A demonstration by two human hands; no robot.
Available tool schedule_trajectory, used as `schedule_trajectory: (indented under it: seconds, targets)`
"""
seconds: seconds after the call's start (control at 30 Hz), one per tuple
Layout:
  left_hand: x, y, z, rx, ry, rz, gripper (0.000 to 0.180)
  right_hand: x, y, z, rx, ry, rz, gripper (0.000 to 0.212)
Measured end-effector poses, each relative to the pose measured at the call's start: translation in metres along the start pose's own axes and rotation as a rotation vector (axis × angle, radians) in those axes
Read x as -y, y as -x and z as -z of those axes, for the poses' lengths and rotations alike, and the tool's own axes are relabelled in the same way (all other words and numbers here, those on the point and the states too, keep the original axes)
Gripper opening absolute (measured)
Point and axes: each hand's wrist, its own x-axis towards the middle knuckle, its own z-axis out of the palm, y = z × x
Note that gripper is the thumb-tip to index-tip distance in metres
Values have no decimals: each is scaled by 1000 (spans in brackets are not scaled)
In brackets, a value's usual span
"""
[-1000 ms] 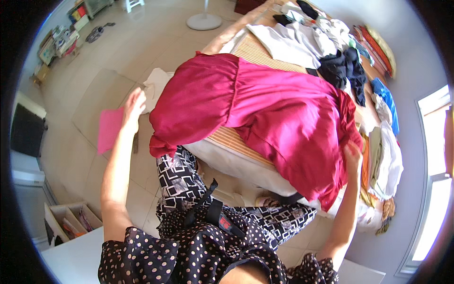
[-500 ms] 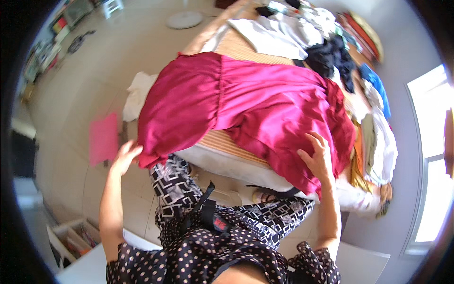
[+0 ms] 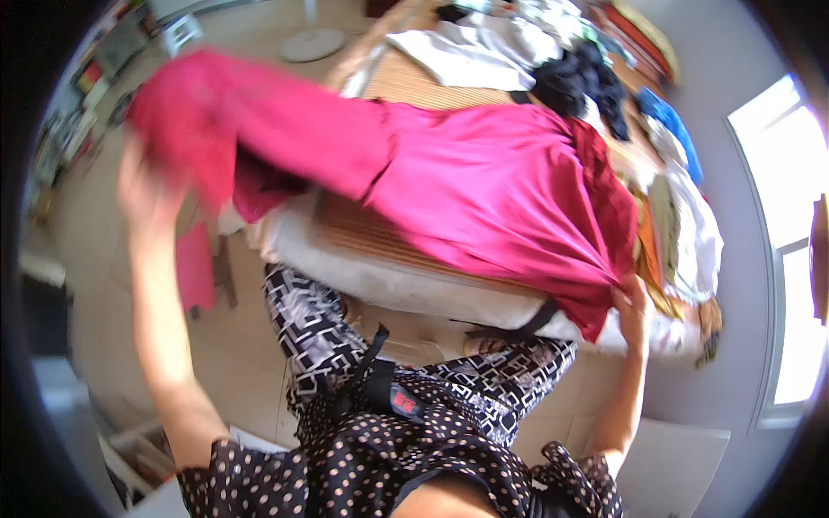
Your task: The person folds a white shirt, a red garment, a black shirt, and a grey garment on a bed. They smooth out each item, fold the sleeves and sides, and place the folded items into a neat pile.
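A magenta satiny dress [image 3: 492, 181] with a gathered waist seam stretches across the bed, its left part lifted off the surface and blurred by motion. My left hand [image 3: 148, 194] is raised at the far left, gripping the dress by that end; its fingers are smeared. At the near right edge, my right hand [image 3: 633, 304] pinches a corner of the cloth. The fabric between my hands lies over a striped mat [image 3: 363, 229] on the bed.
White clothes [image 3: 466, 60], a black garment [image 3: 583, 86] and other folded pieces lie along the bed's far and right sides. A pink panel [image 3: 196, 268] stands left of the bed. A window [image 3: 781, 242] is at the right. My knees are against the bed's near side.
My left hand has swung up and to the left, raising the dress's left end off the bed. My right hand has moved right and closed on the dress's near right corner.
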Motion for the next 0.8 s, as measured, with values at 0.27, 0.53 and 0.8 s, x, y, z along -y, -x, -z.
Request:
schedule_trajectory:
  seconds: [0.27, 0.53, 0.8]
  targets:
    - [60, -58, 81, -686, -715, 122, 67, -123, 17, 30, -119, 102, -42, 7]
    - [95, 44, 110, -669, -1023, 523, 45, -120, 17, 15, 27, -176, -327, 35]
    - [102, 58, 104, -395, -1231, 603, 29, -73, 10, 2, 260, 223, -105, 32]
